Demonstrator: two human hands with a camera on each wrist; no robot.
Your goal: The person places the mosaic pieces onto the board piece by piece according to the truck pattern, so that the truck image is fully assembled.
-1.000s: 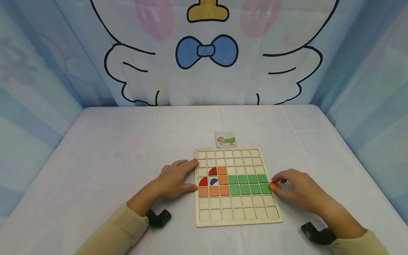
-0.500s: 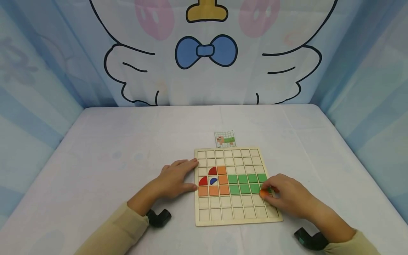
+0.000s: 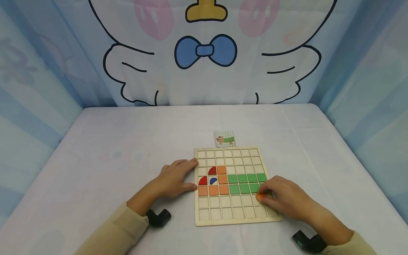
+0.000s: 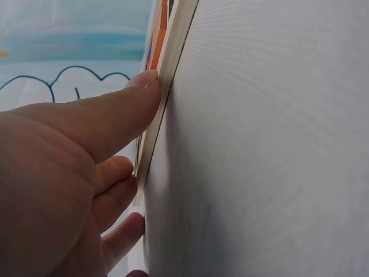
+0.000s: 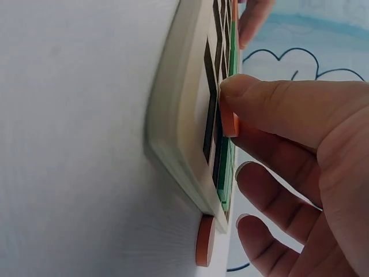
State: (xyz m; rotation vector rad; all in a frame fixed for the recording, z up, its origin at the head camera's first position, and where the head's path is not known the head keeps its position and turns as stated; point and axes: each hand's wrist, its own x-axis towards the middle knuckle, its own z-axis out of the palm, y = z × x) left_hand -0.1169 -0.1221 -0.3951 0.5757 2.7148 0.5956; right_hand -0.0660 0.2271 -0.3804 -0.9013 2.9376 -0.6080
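Note:
A wooden grid board (image 3: 239,222) lies on the white table. It holds green square tiles (image 3: 242,178), orange square tiles (image 3: 213,191), two red quarter-round tiles (image 3: 203,181) and a white tile with a blue shape (image 3: 213,181). My left hand (image 3: 175,180) rests with extended thumb and fingers against the board's left edge. Between thumb and fingers, my right hand (image 3: 288,196) pinches an orange tile (image 5: 229,118) over the row just below the green tiles, towards the right. That hand covers part of the board's right side, and the held tile's full outline is hidden.
Behind the board lies a small picture card (image 3: 224,139) with a gridded animal pattern. A loose orange piece (image 5: 204,241) lies on the table beside the board in the right wrist view. Patterned curtains (image 3: 204,81) surround the table.
My right hand has moved left from the board's right edge to above its cells, carrying the orange tile, then slightly nearer to me. The left hand stays in place.

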